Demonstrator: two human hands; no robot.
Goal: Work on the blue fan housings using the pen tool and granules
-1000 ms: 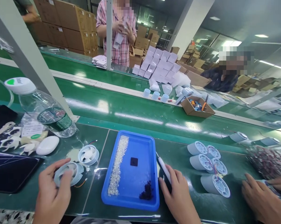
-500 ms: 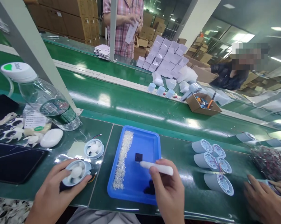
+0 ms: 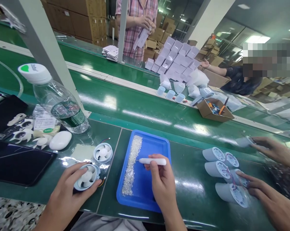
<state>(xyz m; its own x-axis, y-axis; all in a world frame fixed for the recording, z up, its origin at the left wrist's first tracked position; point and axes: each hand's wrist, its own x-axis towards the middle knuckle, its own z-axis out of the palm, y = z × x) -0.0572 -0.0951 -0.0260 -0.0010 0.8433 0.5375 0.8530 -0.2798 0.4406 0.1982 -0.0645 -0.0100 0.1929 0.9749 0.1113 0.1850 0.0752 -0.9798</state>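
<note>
My left hand (image 3: pixel 74 184) grips a small light-blue fan (image 3: pixel 87 176) by its round housing, tilted just above the table. A second fan (image 3: pixel 103 153) lies behind it with thin wires sticking out. My right hand (image 3: pixel 160 179) pinches a white-handled pen-like tool (image 3: pixel 153 161) with a thin tip. That tip points left, at the edge of a strip of small translucent pieces (image 3: pixel 131 163) in a blue tray (image 3: pixel 168 146). Whether it touches a piece is too small to tell. My right hand covers the tray's lower right part.
Several light-blue cylindrical housings (image 3: pixel 213 154) stand on the right, where a co-worker's hands (image 3: pixel 267 192) reach in. A water bottle (image 3: pixel 67 110), white plastic parts (image 3: pixel 23 134) and a dark tablet-like slab (image 3: pixel 19 163) lie left. A cardboard box (image 3: pixel 215 110) sits beyond the green belt.
My right hand has moved the tool left to the translucent pieces, and the dark square is now out of sight. The co-worker's hands have reached to the housings.
</note>
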